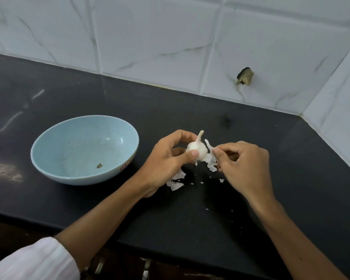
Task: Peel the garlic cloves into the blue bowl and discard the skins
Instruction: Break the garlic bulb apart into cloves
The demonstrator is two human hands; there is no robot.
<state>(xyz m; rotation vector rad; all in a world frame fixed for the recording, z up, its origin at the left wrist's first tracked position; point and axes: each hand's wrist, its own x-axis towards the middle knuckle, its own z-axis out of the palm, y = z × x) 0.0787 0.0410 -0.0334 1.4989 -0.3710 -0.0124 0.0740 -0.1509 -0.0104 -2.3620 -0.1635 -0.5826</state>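
Holding the garlic (pixel 196 150) in my left hand (pixel 168 160), thumb clamped on it, over the black counter (pixel 190 110); right hand (pixel 245 164) pinches a skin strip (pixel 209 147). Blue bowl (pixel 85 149) sits just left, skin bits (pixel 176 181) underneath.

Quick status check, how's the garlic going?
Left hand holds garlic bulb. Right hand pulls skin strip. Blue bowl: no cloves.

The bowl (pixel 83 150) looks glazed ceramic, smooth. The counter (pixel 190 110) is dark polished stone. The skins (pixel 175 183) are thin, papery. Wall tiles (pixel 150 37) are glossy.
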